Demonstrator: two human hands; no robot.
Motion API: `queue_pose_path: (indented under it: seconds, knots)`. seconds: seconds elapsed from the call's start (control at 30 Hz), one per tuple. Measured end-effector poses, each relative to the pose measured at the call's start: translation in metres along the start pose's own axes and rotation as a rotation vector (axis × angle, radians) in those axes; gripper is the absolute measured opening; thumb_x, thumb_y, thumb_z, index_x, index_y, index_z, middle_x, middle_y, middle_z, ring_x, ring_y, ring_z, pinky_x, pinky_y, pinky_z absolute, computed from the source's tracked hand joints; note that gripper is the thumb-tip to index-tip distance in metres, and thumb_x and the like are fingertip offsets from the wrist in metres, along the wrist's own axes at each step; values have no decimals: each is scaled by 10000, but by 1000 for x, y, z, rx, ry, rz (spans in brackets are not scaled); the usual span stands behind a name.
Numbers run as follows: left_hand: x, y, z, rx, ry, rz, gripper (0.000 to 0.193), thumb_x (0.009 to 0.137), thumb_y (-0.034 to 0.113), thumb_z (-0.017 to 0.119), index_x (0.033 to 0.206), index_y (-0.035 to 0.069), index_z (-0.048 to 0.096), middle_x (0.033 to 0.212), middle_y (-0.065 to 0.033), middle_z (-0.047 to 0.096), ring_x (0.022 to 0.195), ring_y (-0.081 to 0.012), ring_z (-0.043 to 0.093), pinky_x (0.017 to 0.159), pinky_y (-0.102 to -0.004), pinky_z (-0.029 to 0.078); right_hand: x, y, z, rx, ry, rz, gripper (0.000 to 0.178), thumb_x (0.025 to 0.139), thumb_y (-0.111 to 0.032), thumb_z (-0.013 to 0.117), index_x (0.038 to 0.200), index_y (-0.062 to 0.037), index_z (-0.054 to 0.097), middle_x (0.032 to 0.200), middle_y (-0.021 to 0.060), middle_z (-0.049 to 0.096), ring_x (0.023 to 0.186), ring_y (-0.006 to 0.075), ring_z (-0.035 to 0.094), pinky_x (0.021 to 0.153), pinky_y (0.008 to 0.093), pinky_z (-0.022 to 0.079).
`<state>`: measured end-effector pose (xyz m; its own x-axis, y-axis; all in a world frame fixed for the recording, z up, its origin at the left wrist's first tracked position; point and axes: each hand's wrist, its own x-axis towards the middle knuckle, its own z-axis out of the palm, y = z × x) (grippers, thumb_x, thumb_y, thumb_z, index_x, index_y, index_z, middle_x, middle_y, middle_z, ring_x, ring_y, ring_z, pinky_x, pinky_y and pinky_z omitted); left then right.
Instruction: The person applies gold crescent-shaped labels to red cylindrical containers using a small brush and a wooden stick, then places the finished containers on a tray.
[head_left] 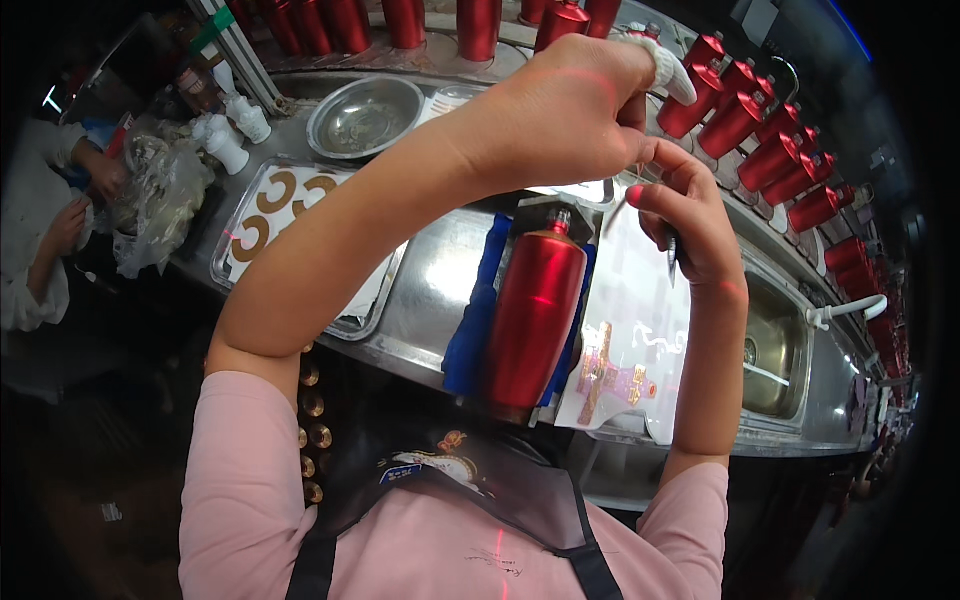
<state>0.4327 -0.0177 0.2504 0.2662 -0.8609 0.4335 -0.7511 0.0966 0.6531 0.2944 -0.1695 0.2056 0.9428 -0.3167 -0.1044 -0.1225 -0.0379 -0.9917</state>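
My left hand point(585, 110) is raised over the far side of the bench, fingers curled closed, with white coverings point(672, 72) on some fingertips. Its fingertips meet those of my right hand point(695, 220); anything pinched between them is too small to make out. Tucked in my right hand is a slim pointed metal tool point(672, 262), tip down, its exact kind unclear. Below my hands, a glossy red bottle point(535, 310) lies on a blue cloth-like support point(470, 340), neck pointing away. Right of it lies a white sheet point(640, 300) carrying gold-and-pink decals point(610, 380).
A metal bowl point(365, 118) and a tray point(225, 265) with gold crescent pieces point(275, 190) lie left. Several red bottles point(735, 125) line a curved conveyor behind. A sink point(775, 350) is at right. Another person's hands point(85, 195) show far left by a plastic bag point(165, 200).
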Motion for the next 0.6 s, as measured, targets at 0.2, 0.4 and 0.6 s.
queue_pose_path:
  seconds: [0.2,0.4,0.6]
  knots:
    - [-88,30,28,-343,232,-197,305,834,1,674,1136,-27,642,790,-123,681,725,-165,685,653,-298,529,-88,17,-10,111,-117,188,152,861,-150,716,916,-18,663,871,39,703,509,-5,430,435,157,290]
    - [-177,61,64,-617,172,-569,474,889,-25,680,1347,12,560,847,-14,661,797,-74,626,765,-228,495,-150,41,35,187,-92,301,182,880,-169,726,870,-26,613,719,30,631,496,23,438,433,179,303]
    - [-217,61,92,-451,324,-647,455,887,-16,691,1326,3,573,832,-8,669,756,-59,599,736,-220,477,-163,59,53,68,-105,321,156,893,-126,741,956,3,681,778,-2,644,683,17,543,583,155,390]
